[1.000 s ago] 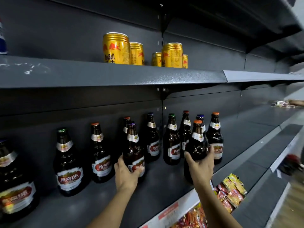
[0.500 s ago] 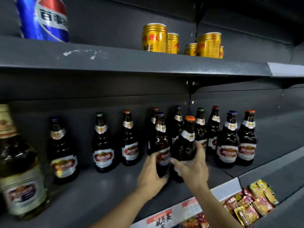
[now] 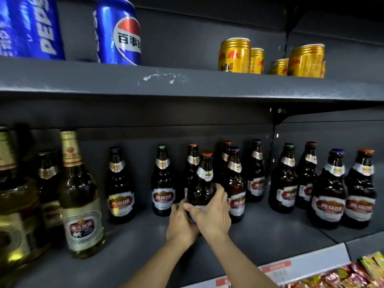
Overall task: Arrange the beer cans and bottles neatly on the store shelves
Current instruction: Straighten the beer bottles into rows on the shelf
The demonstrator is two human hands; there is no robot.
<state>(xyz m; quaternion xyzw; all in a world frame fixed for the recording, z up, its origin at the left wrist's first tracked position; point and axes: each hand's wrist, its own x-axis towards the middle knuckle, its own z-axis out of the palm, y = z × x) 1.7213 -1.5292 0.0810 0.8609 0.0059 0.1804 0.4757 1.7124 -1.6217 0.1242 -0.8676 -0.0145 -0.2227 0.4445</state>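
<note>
Both hands, left hand (image 3: 180,224) and right hand (image 3: 212,215), are gripping an orange-capped brown beer bottle (image 3: 202,183) at frame center. It is standing upright on the dark shelf (image 3: 259,242) among similar bottles.

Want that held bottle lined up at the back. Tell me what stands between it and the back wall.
The orange-capped bottle, held by both the left hand and right hand, has another orange-capped bottle directly behind it, blocking the way to the back wall.

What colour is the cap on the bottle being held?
Orange cap, on the held bottle; head view.
</note>
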